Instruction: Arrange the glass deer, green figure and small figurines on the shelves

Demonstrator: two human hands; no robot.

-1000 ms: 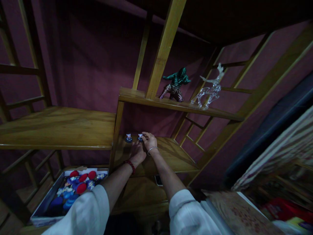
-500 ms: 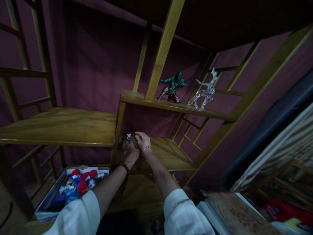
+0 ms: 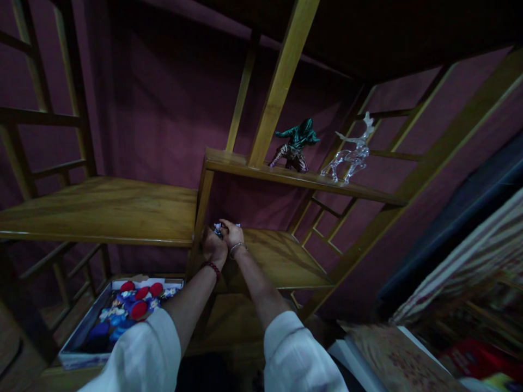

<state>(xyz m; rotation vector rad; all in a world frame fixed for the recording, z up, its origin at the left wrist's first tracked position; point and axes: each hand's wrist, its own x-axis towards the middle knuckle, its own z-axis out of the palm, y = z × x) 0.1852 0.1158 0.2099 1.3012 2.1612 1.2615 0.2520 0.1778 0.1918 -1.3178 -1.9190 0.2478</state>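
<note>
A small dark figurine with a pale top is at the left end of the lower right shelf, close to the upright divider. My left hand, with a dark red bracelet at the wrist, is closed at the figurine's left and near side. From the right, my right hand, wearing a silver bangle, has its fingertips closed on the same figurine. Both hands hide its lower part, so I cannot tell whether it rests on the wood. Another tiny pale thing peeks out behind my right hand.
On the shelf above stand a green-hooded crouching figure and a clear deer figurine. A box of red, blue and white figures sits low on the left. A patterned flat surface lies at lower right.
My right hand has moved left and down onto the figurine. My left hand has closed in beside it. The pale thing behind my right hand now shows.
</note>
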